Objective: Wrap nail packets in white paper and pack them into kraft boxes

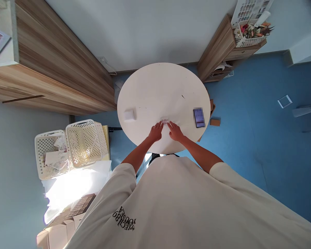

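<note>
Quick look at the round white tabletop (145, 86) from the head cam: both hands are down near its 6 o'clock edge, palms down, fingers loosely spread. Neither one's clenched, and no proper grip shows.

The left hand (155, 132) sits just left of a small clear packet (165, 121), w/ its fingers (160, 126) angled toward 1 o'clock and their tips right by it. The right hand (175, 131) mirrors that from the other side, fingers (170, 126) angled toward 11 o'clock. Fingertips look like they're touching the packet, or nearly, but it's tiny and kinda blurry, so can't tell if there's any pinch or press going on.

The packet's on the tabletop between both hands, a bit in from the edge, w/ some pinkish bits inside. Its long axis seems to run approx 9 to 3, tho hard to be sure at this size.

Both forearms come up from 6 o'clock in a V, elbows out wide, white tee sleeves (220, 169) at the top of the arms.

Also on the tabletop: a white square block (129, 114) at 9 o'clock, and a phone (199, 117) at 3 o'clock, well away from the hands, screen blurred out.
</note>
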A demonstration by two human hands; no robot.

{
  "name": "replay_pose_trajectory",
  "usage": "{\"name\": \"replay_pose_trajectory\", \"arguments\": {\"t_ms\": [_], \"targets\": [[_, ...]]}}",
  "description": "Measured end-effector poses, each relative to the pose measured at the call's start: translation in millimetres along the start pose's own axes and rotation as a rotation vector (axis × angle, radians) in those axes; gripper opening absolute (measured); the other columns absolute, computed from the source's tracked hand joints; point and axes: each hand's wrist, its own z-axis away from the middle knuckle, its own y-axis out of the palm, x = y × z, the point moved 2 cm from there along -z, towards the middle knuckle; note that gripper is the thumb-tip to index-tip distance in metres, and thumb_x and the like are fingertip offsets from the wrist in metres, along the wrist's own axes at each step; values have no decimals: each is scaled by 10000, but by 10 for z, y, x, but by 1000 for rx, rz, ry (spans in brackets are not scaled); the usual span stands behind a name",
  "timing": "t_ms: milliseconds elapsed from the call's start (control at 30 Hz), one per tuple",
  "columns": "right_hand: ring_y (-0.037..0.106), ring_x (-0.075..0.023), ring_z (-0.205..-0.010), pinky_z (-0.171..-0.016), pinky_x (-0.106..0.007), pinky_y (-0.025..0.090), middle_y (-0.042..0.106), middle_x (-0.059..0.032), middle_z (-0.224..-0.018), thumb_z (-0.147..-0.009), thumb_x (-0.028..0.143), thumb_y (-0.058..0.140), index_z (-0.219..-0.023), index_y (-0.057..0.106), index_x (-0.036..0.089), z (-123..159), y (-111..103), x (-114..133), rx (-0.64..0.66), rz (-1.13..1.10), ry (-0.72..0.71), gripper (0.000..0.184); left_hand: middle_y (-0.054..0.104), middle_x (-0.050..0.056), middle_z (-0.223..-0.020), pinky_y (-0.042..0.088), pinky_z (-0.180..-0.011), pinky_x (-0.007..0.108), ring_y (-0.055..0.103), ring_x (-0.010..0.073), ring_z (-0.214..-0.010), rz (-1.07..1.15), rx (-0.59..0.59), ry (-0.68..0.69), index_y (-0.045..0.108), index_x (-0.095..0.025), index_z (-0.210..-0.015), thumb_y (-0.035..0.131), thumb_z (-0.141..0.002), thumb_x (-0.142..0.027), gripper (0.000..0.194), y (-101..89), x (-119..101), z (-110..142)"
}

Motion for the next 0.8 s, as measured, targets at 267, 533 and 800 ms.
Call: {"name": "replay_pose_trajectory", "arguments": {"t_ms": [267,533,800], "targets": [[191,-349,-1644,-1260,-526,279,158,-145,-1795,-919,152,496,-1744,164,165,122,84,-28,53,173,-47,890,56,89,-1808,233,-1292,603,83,344,-1672,-217,74,17,81,-208,-1749,547,-772,-79,1090,210,79,57],[207,-354,-1641,-1260,-519,307,189,-155,-1787,-900,156,529,-1739,192,169,90,23,8,74,165,-34,904,51,108,-1806,263,-1293,581,69,351,-1670,-219,54,6,91,-194,-1748,571,-763,-83,1101,250,59,33],[216,-308,-1646,-1257,-474,346,192,-161,-1787,-931,182,482,-1744,84,133,237,-32,-80,110,154,-81,907,-87,142,-1799,454,-1169,513,134,335,-1666,-206,84,-72,-31,-190,-1742,503,-841,-70,1054,197,82,278]]}}
